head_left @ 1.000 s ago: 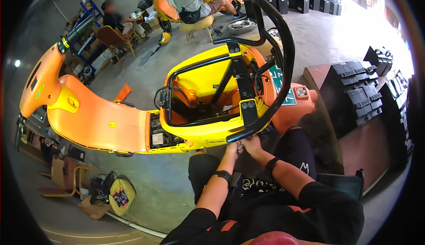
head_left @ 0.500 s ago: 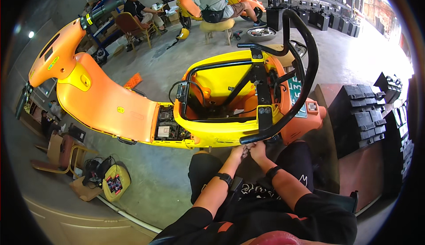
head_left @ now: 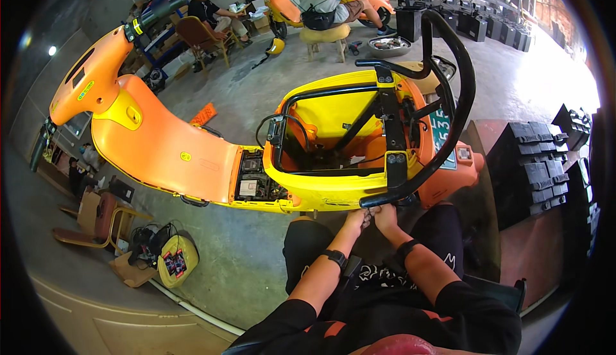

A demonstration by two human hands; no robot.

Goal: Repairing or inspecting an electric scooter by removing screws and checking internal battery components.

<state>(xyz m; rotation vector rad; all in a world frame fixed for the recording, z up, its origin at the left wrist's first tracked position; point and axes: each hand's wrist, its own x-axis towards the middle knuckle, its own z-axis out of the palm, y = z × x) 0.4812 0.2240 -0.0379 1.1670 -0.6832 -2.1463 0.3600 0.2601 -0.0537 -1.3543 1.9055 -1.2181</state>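
In front of me stands an orange and yellow electric scooter, its seat off and the yellow compartment beneath exposed. My left hand and my right hand meet close together just below the lower edge of the yellow side panel, under the black tubular rear rack. Fingers on both hands are curled and pressed together. Whatever they hold there is too small or hidden by the hands and the bodywork. Left of the compartment, a floorboard opening shows a controller box and wiring.
Black battery cases are stacked at the right. A yellow stool and a brown chair stand at the left. Farther off, a person sits on a padded stool beside another scooter, near a metal tray of parts.
The scene has shifted slightly to the right in the picture as my head turned. Both hands stay together at the same spot under the side panel, with only slight finger movement.
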